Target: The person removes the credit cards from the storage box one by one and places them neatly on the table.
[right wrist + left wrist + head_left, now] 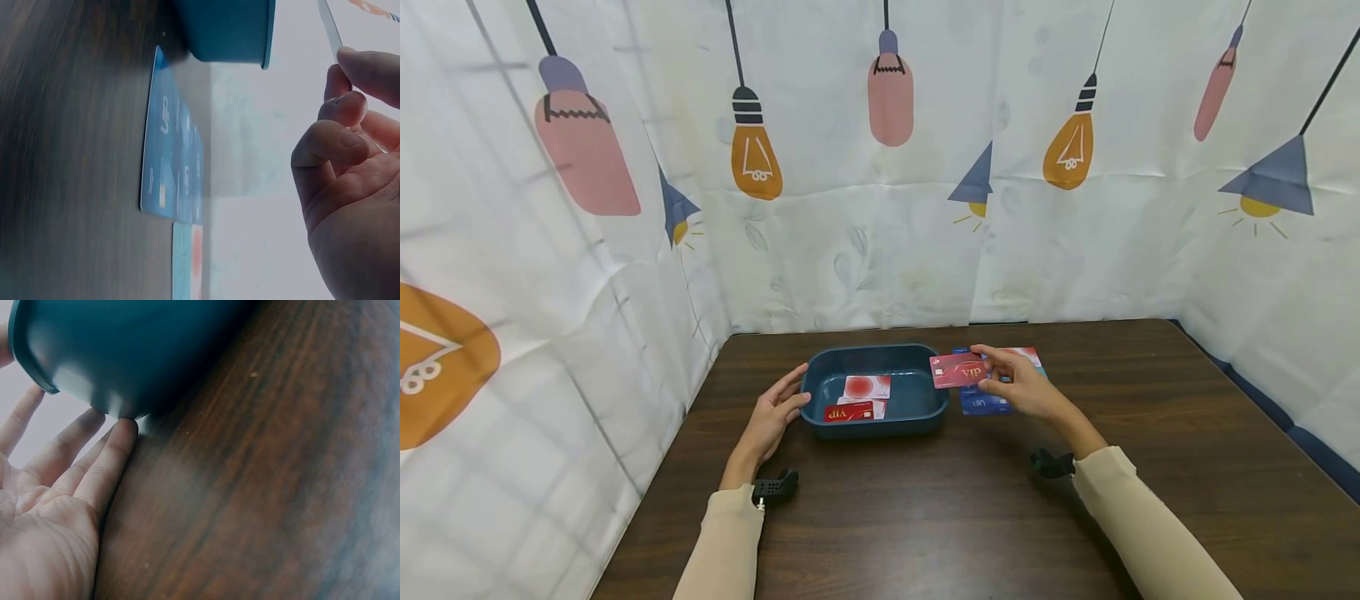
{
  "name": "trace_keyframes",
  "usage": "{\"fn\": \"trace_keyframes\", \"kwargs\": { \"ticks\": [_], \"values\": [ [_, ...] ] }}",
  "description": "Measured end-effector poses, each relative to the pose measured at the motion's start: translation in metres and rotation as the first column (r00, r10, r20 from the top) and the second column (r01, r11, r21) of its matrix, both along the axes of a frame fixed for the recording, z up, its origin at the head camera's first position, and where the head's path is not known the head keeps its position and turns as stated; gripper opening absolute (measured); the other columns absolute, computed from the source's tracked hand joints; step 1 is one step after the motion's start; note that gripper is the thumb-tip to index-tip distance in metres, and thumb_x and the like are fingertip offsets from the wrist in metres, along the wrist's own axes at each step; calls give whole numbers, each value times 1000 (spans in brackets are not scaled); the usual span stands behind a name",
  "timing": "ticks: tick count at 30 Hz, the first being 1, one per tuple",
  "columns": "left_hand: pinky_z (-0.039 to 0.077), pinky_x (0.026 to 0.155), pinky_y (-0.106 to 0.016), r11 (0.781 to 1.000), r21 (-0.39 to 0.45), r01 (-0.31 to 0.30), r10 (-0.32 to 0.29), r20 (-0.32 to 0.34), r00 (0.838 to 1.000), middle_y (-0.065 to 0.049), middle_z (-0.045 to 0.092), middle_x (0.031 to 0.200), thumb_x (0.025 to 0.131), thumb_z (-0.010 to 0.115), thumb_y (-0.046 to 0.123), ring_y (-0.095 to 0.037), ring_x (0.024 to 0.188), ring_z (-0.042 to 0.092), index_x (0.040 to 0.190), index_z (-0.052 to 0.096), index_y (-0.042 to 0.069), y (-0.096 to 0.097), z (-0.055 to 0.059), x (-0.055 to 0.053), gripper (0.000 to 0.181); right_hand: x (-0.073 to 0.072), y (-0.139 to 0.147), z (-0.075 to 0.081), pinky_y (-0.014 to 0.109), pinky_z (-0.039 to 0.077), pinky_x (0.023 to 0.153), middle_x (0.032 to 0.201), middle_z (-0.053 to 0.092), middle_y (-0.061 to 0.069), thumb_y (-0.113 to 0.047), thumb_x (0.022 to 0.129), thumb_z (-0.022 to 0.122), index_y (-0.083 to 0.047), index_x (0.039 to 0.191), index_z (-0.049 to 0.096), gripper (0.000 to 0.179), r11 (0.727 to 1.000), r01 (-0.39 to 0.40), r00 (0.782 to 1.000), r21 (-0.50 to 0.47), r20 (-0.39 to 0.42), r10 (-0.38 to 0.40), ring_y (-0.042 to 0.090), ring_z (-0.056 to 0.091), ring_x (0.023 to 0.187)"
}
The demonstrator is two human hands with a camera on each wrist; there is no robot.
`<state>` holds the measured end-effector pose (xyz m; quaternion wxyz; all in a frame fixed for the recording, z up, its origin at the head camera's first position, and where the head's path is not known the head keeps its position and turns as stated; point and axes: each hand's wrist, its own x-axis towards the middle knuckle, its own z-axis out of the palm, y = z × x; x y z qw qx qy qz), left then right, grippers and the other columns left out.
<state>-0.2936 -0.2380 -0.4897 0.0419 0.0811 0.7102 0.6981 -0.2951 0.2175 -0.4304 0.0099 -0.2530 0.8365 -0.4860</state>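
Observation:
A teal plastic bin (871, 429) stands on the table, with a few cards lying inside, among them a red VIP card (848, 412) and a white card with a red circle (859, 387). My left hand (772, 414) touches the bin's left end; in the left wrist view its fairly straight fingers (109, 465) rest against the outer wall. Over the bin's right rim, my right hand (1024, 385) pinches a pinkish-red VIP card (953, 371) between thumb and fingertips. Under that hand lie blue VIP cards (164, 150), partly hidden in the head view.
Beside the blue cards lies a light-blue and red card (181, 259). The dark wooden table (910, 517) extends in front and to the right. A white curtain (865, 250) printed with lamps hangs behind and along both sides.

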Motion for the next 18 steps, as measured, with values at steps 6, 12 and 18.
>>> {"fn": "trace_keyframes", "kwargs": {
  "ticks": [6, 12, 18],
  "values": [
    [52, 96, -19, 1000, 3, 0, 0, 9, 1000, -16, 42, 161, 104, 59, 15, -34, 143, 45, 159, 40, 19, 0, 0, 1, 58, 0, 11, -1, 23, 48, 72, 109, 52, 14, -12, 98, 68, -2, 152, 45, 59, 999, 35, 999, 3, 16, -35, 24, 57, 92],
    [52, 96, -19, 1000, 6, 1, -2, 13, 1000, -16, 42, 161, 104, 59, 16, -34, 143, 45, 159, 39, 19, 0, 0, 1, 58, 1, 25, -4, 22, 51, 79, 113, 50, 17, -11, 100, 64, 0, 154, 42, 59, 999, 54, 998, 6, 21, -54, 28, 56, 101],
    [52, 95, -18, 1000, 7, 2, -2, 14, 1000, -16, 42, 161, 104, 60, 16, -34, 143, 44, 158, 40, 19, 0, 0, 1, 58, 2, 39, -8, 23, 50, 79, 117, 49, 20, -9, 101, 62, -3, 156, 40, 59, 996, 88, 994, 21, 59, -90, 33, 56, 105]
  ]
}}
